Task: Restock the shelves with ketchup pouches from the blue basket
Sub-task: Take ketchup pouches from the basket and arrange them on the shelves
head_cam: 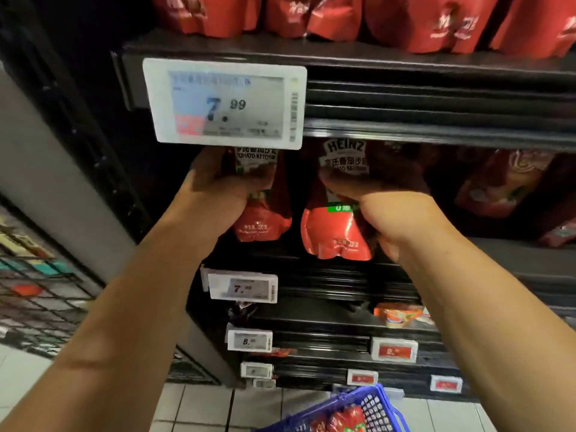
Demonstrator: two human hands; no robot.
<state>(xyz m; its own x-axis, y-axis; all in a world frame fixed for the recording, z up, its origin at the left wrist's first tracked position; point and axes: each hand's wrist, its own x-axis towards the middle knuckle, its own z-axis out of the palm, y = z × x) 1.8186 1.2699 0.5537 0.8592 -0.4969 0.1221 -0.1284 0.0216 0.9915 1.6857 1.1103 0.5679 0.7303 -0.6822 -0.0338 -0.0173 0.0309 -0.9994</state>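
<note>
Our left hand [212, 194] grips one ketchup pouch [263, 213] and our right hand [383, 210] another [336, 232] at the shelf [436, 132] opening, so we judge placement underway; next, seat both upright, then return to the blue basket [371, 410].

**Both arms raised, both hands gripping**

Both bare forearms reach up and forward, side by side but apart. The left hand [215, 194] has its fingers curled round a pouch [263, 198], thumb side up. The right hand [383, 207] is bent at the wrist and grips a second pouch [338, 226] with its fingers.
</note>
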